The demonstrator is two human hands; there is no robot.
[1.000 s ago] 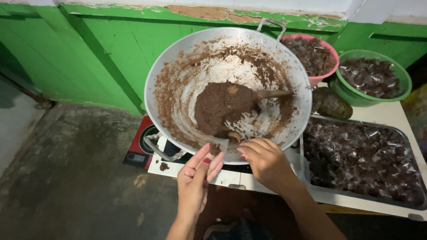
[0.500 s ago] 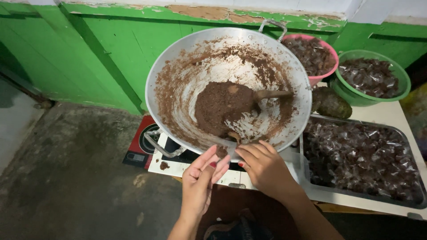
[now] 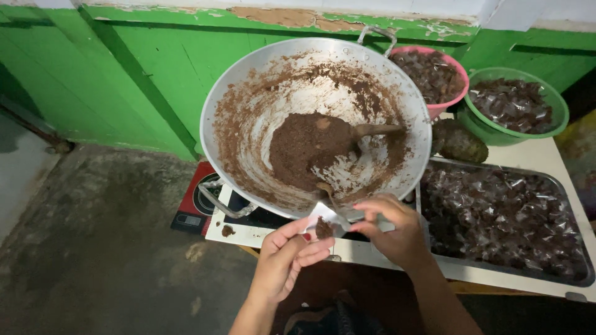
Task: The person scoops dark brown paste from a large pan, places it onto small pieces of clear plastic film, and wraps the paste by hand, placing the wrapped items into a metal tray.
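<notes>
Below, both hands' fingers [image 3: 310, 239] pinching a clear wrapper [image 3: 328, 217] with brown paste [image 3: 323, 229].

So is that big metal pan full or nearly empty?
Nearly empty: the pan holds only a central brown mound, with smears on its bare walls.

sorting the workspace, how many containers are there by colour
silver: 2, the big wok and the flat tray
pink: 1, the bowl
green: 1, the bowl
total: 4
</notes>
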